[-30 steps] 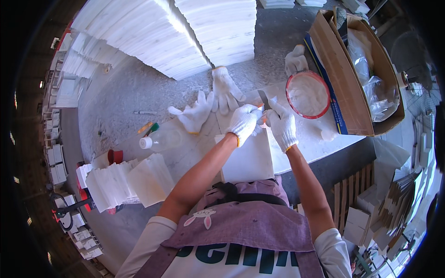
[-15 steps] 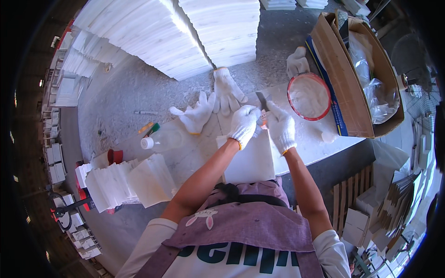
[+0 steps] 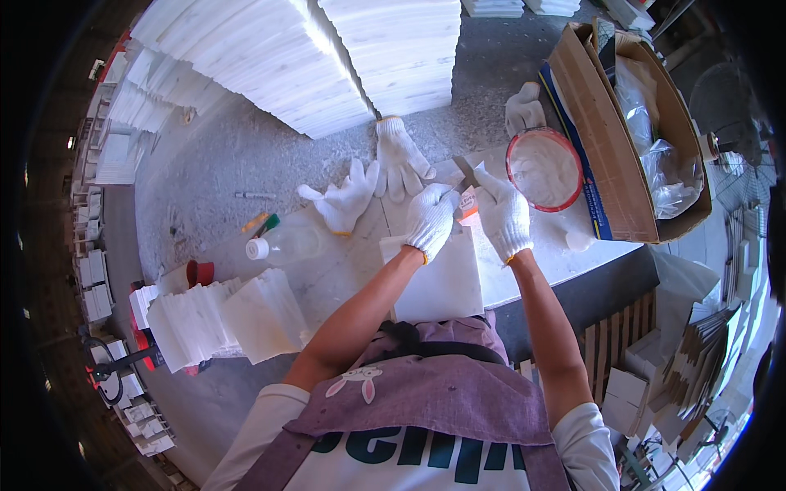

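Both my hands wear white knit gloves and work above a white tile (image 3: pixel 438 278) at the front of the table. My right hand (image 3: pixel 503 214) is closed on a scraper (image 3: pixel 465 169), its flat grey blade pointing away to the upper left. My left hand (image 3: pixel 431 216) is closed, fingertips pinched together; what they hold, if anything, is hard to make out. A small orange-and-white packet (image 3: pixel 468 204) shows between the hands; whether it is held or lies on the table cannot be seen. Right of them stands a red-rimmed tub of white paste (image 3: pixel 544 170).
Spare white gloves (image 3: pixel 344 199) lie beyond my left hand. A clear bottle (image 3: pixel 286 244), a red cup (image 3: pixel 201 274) and stacked white tiles (image 3: pixel 262 315) stand left. Tall slab stacks (image 3: pixel 393 57) rise at the back. A cardboard box (image 3: pixel 594 131) with plastic bags borders the right.
My hands have drawn apart, the right one shifting slightly right with the scraper. More of the orange-and-white packet between them is now visible.
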The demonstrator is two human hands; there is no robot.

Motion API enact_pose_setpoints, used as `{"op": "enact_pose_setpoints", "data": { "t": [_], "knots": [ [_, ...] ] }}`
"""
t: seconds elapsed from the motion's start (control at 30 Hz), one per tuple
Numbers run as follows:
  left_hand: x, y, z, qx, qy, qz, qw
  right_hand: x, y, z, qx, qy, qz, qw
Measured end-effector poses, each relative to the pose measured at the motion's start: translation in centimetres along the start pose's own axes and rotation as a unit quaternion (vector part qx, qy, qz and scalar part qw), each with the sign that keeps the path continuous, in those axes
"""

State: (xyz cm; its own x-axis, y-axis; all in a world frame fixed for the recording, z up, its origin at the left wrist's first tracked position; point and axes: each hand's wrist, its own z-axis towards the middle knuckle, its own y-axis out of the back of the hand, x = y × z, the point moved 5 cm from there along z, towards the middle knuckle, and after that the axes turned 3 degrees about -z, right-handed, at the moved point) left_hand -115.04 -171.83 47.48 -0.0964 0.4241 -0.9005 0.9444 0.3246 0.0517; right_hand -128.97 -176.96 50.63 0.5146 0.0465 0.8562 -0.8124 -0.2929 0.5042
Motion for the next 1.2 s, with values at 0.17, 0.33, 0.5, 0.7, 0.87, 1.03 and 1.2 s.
{"op": "enact_pose_setpoints", "data": {
  "t": [0.17,0.33,0.5,0.7,0.87,1.03,1.2],
  "knots": [
    [-0.8,-0.4,-0.7,-0.005,0.08,-0.053,0.995,0.7,-0.1,-0.4,0.008,0.019,-0.018,1.0],
    [-0.9,-0.2,-1.0,-0.003,0.1,-0.086,0.991,1.2,-0.3,-0.8,0.004,-0.008,-0.017,1.0],
    [-0.7,-0.1,-0.9,0.002,0.098,-0.118,0.988,-0.8,-2.0,-0.8,-0.025,-0.017,0.072,0.997],
    [-0.7,0.1,-0.9,-0.014,0.118,-0.13,0.984,0.6,-1.9,-1.2,0.003,0.007,0.008,1.0],
    [-0.9,-0.2,-1.2,0.011,0.111,-0.153,0.982,-1.3,-1.6,-0.4,-0.025,-0.06,0.072,0.995],
    [-0.7,0.1,-0.9,0.002,0.111,-0.14,0.984,-1.2,-1.6,-0.5,-0.02,-0.057,0.087,0.994],
    [-0.2,0.4,-0.6,-0.01,0.102,-0.128,0.987,0.7,-1.5,-1.1,0.011,-0.019,0.029,0.999]
  ]
}}
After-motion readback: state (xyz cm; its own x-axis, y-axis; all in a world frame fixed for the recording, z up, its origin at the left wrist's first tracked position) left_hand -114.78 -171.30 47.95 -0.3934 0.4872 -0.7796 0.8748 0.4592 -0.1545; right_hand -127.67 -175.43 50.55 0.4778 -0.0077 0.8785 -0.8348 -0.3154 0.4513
